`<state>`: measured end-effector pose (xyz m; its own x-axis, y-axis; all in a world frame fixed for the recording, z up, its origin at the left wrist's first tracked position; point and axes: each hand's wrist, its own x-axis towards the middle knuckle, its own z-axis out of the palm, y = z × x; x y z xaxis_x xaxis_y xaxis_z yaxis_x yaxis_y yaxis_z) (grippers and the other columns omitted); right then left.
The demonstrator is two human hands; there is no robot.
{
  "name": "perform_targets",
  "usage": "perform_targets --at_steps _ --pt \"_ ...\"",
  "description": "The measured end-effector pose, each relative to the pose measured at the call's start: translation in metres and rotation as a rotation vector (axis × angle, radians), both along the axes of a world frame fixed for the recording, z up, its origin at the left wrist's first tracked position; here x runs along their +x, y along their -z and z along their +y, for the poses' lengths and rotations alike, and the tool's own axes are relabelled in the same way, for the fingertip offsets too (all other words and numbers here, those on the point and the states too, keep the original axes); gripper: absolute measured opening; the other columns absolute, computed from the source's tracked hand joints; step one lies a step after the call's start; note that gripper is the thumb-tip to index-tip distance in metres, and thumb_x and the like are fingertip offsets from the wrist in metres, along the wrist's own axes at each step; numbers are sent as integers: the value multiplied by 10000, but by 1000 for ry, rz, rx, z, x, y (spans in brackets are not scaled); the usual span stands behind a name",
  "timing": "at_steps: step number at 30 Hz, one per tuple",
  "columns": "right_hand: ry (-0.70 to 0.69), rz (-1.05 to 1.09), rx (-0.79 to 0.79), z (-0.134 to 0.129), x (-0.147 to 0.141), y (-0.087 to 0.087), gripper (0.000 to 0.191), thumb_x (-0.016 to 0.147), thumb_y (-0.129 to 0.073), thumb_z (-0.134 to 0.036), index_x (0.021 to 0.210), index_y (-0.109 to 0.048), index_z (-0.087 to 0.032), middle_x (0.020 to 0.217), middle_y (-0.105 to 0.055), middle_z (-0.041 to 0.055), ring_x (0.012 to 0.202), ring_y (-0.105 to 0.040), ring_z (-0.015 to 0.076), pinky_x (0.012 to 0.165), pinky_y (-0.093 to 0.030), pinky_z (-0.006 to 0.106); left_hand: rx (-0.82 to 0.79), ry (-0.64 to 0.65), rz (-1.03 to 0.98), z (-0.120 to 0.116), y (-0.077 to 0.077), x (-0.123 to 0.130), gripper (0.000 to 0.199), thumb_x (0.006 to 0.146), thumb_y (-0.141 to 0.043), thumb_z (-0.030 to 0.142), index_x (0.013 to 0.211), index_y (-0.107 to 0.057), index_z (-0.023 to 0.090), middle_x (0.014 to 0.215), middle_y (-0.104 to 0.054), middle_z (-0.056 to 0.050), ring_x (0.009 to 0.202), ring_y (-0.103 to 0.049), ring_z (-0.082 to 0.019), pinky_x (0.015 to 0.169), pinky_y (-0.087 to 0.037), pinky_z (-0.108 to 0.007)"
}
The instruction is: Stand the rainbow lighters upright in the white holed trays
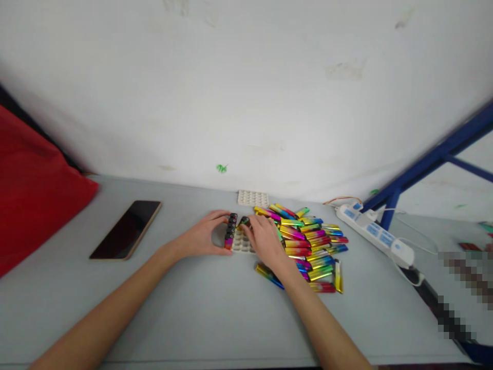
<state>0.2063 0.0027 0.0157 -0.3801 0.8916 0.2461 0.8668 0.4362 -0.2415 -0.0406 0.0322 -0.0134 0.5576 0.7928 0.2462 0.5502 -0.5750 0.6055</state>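
Note:
A cream tray with round holes [242,243] rests on the table between my hands. Along its left edge stands a row of several lighters [231,226], upright with their black tops facing up. My left hand [204,237] curves around this row, thumb at the near end and fingers at the far end. Over the tray, my right hand [265,239] pinches another lighter [244,221], its black top showing and its lower part mostly hidden. Just right of that hand spreads a pile of shiny multicoloured lighters [316,241], partly covered by my hand and forearm.
A second holed tray [253,198] lies against the wall. A dark-screened phone [127,229] is on the left of the table [185,318], near a red cloth [34,190]. On the right are a white power strip [375,234] with cables and a blue metal frame [427,159].

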Motion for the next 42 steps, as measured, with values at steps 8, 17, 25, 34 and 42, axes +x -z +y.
perform_targets --at_steps 8,17,25,34,42 --pt "43 74 98 -4 14 4 272 1107 -597 -228 1358 -701 -209 1342 -734 144 1252 -657 311 1058 -486 452 16 -7 -26 3 6 -3 833 662 -993 621 1324 -726 191 1563 -627 -189 1444 -607 -412 1275 -486 -556" --pt "217 84 38 12 111 6 303 1066 -565 -125 1257 -793 -175 1310 -763 156 1225 -704 293 1127 -521 433 30 -8 -14 4 6 -4 826 687 -970 641 1345 -720 210 1561 -633 -188 1451 -609 -421 1272 -493 -564" --pt "237 0 -46 5 114 2 253 1058 -614 -148 1193 -819 -208 1273 -762 154 1224 -691 334 1056 -536 452 63 -13 8 3 5 -5 811 721 -952 628 1362 -715 191 1558 -634 -201 1435 -624 -419 1258 -509 -573" --pt "263 173 -2 1 108 -8 164 1084 -587 -237 1184 -708 -190 1187 -804 142 1138 -736 339 1044 -519 507 49 -26 36 3 1 -3 793 699 -953 618 1343 -740 207 1551 -640 -207 1422 -628 -449 1242 -519 -629" --pt "261 820 -19 -3 81 -12 426 936 -720 -635 963 -818 -221 911 -810 58 758 -693 244 712 -523 342 58 -34 42 1 1 -4 808 700 -960 626 1350 -737 200 1550 -641 -209 1419 -636 -440 1242 -525 -610"
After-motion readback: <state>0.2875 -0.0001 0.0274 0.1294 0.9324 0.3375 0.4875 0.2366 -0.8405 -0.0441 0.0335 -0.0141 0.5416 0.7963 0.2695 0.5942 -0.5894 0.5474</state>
